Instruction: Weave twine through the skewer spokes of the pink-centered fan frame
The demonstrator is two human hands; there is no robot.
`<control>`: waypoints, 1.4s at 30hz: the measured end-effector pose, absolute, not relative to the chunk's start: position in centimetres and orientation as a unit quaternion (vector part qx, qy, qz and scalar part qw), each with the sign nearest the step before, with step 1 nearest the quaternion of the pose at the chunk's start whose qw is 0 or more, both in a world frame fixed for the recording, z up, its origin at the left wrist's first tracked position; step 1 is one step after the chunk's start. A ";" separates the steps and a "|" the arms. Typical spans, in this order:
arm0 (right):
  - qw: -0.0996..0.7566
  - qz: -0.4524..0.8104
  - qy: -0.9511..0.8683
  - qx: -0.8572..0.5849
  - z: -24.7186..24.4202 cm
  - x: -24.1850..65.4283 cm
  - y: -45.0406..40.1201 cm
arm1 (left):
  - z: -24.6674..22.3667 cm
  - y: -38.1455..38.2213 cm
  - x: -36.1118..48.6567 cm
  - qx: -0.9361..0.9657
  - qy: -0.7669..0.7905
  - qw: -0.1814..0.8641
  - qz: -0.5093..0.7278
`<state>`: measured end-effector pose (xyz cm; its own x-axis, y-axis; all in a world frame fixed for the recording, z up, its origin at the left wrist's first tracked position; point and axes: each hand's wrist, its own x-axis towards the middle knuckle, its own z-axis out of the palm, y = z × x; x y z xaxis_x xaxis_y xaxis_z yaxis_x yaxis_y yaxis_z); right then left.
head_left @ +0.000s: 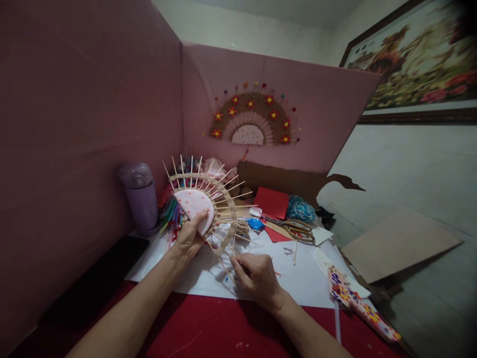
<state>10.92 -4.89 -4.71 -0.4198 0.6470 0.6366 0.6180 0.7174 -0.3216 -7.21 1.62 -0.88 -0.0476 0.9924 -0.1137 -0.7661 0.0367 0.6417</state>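
Head view: twine-woven stick fan (204, 206) held above white paper (298, 283)

Left hand (191, 234) closes on the fan's dotted half-disc (192, 203), thumb in front, likely steadying it while leaving the sticks (181, 163) clear. Right hand (257, 276) curls beside the twine band's (234, 214) lower end; whether it pinches anything, I cannot tell. Sticks radiate up and right; the long straight edge slants from upper left to lower right.

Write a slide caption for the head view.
Left hand holding a woven stick fan, right hand at its lower edge, scissors lying beyond on the table.
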 end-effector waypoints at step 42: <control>0.437 0.013 -0.825 -0.357 -3.5 11.4 -5.3 | -1.0 1.7 -7.1 0.207 0.285 0.657 0.667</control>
<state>11.41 -5.30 -3.54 -0.3632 0.6019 0.7112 0.5785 0.7440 -0.3342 -7.09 1.67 -1.02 -0.0522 0.9938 -0.0982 -0.7582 0.0245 0.6516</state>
